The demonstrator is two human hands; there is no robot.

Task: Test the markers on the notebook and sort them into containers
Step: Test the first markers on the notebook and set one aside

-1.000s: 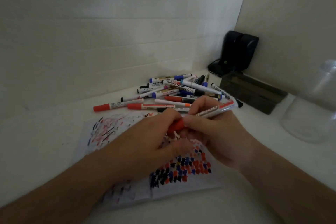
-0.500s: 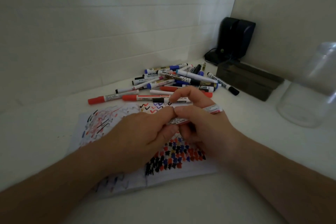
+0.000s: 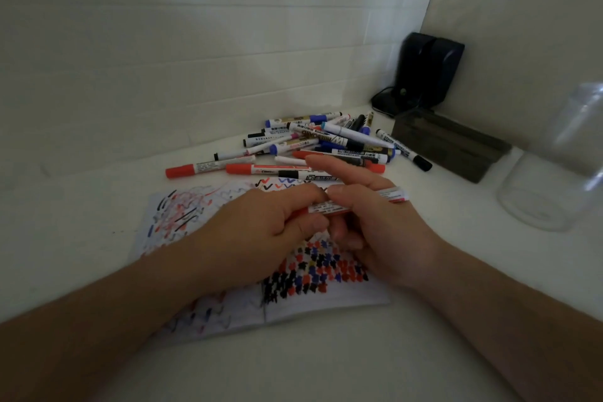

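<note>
Fingers [image 3: 313,202] of both hands pinch slim marker [image 3: 329,207] | cap seemingly on

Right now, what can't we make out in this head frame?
- Red marker: cap end hidden by the left hand and right hand; cap on or off unclear.
- Notebook: middle covered by both hands.
- Clear jar: cut off by the right edge, blurred; contents unclear.
- Dark box: interior not visible.
- Marker pile: small print unreadable.

Dim, flat indoor light with a cool cast; shadows are soft and faint. Wide-angle bending curves the wall lines toward the edges. The clear jar [image 3: 561,160] at the counter's [image 3: 326,369] right edge is smeared with blur.
</note>
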